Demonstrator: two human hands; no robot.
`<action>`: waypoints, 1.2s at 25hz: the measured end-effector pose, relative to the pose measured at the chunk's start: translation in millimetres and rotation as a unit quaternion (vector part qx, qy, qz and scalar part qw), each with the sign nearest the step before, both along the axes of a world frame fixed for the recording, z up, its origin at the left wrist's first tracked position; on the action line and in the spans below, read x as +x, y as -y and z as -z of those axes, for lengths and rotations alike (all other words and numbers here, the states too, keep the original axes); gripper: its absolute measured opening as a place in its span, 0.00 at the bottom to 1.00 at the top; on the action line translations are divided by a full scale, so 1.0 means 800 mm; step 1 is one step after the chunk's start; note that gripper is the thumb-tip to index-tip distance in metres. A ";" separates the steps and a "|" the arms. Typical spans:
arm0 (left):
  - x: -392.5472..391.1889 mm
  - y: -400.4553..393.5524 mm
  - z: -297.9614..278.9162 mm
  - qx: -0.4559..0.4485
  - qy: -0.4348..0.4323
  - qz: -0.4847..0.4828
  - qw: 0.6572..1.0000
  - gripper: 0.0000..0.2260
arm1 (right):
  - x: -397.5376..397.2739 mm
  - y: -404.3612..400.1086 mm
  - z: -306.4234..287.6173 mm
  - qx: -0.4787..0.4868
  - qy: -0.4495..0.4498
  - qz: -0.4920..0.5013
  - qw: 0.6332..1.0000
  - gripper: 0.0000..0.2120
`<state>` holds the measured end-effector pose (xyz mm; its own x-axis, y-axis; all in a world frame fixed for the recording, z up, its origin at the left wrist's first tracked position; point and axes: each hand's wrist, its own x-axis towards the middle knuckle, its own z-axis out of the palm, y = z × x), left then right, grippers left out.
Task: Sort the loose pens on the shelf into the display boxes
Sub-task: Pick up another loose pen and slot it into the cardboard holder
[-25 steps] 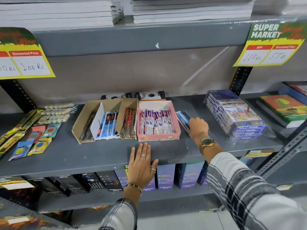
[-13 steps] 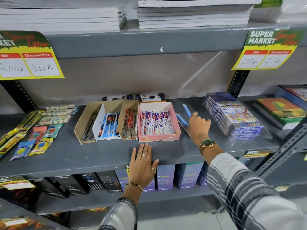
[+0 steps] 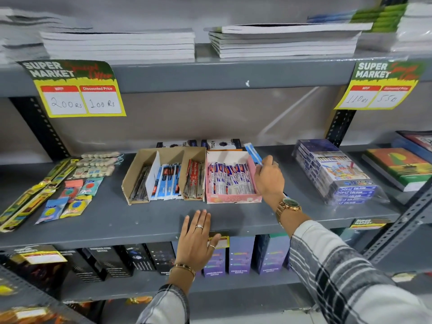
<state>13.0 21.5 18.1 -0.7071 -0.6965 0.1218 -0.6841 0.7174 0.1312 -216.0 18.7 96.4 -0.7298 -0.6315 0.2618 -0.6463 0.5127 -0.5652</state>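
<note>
A pink display box (image 3: 233, 199) full of white-and-purple packed pens stands mid-shelf. Left of it, touching, is a brown cardboard display box (image 3: 138, 169) with dark pens, blue packed pens and red packed pens in its compartments. My right hand (image 3: 268, 177) is just right of the pink box, shut on a blue packed pen (image 3: 253, 153) that points up and back above the box's right wall. My left hand (image 3: 198, 237) lies flat, fingers apart, on the front edge of the grey shelf (image 3: 117, 220), holding nothing.
Packets of erasers and pencils (image 3: 70, 188) lie at the shelf's left. A wrapped stack of colour-pencil boxes (image 3: 336, 174) stands at the right, books (image 3: 397, 167) beyond it. Black-and-white boxes (image 3: 210, 144) sit behind the display boxes. Bottle boxes (image 3: 240, 253) fill the shelf below.
My right hand has lifted the blue packed pen from the shelf and moved it left and up toward the pink box. The left hand has stayed put.
</note>
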 end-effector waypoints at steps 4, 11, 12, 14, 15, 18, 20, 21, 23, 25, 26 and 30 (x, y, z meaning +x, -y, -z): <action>0.039 0.010 -0.004 0.015 0.007 -0.051 0.999 0.38 | 0.031 0.024 -0.011 -0.044 0.032 -0.017 0.998 0.13; 0.093 0.035 -0.001 0.012 0.003 -0.099 0.995 0.42 | 0.091 0.066 -0.013 -0.084 0.121 -0.053 0.988 0.14; 0.099 0.038 0.001 0.012 0.000 -0.101 0.995 0.43 | 0.099 0.072 -0.013 -0.086 0.131 -0.059 0.986 0.14; 0.112 0.047 0.008 -0.011 -0.019 -0.100 0.995 0.47 | 0.114 0.082 -0.013 -0.093 0.145 -0.073 0.982 0.14; 0.119 0.050 0.013 -0.017 -0.023 -0.104 0.994 0.49 | 0.121 0.085 -0.014 -0.095 0.146 -0.079 0.981 0.15; 0.136 0.055 0.015 -0.003 -0.026 -0.126 0.992 0.50 | 0.144 0.098 -0.015 -0.095 0.152 -0.098 0.979 0.15; 0.143 0.055 0.013 0.005 -0.030 -0.128 0.991 0.48 | 0.157 0.104 -0.014 -0.091 0.160 -0.110 0.977 0.15; 0.147 0.055 0.011 0.009 -0.031 -0.130 0.991 0.47 | 0.164 0.107 -0.014 -0.089 0.159 -0.114 0.977 0.15; 0.153 0.057 0.010 0.012 -0.033 -0.129 0.991 0.46 | 0.172 0.111 -0.016 -0.085 0.149 -0.114 0.979 0.14; 0.160 0.061 0.010 0.017 -0.035 -0.132 0.990 0.47 | 0.179 0.116 -0.018 -0.081 0.152 -0.113 0.979 0.14; 0.163 0.063 0.011 0.015 -0.037 -0.134 0.990 0.47 | 0.183 0.118 -0.020 -0.079 0.159 -0.112 0.978 0.13; 0.171 0.072 0.012 -0.003 -0.039 -0.145 0.989 0.44 | 0.201 0.133 -0.024 -0.058 0.165 -0.106 0.979 0.08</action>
<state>149.7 -35.9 8.6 -0.4652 -0.8681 0.1730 -0.8496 0.4928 0.1880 -55.3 -87.5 115.2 -0.6422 -0.7582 0.1127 -0.5037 0.3066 -0.8077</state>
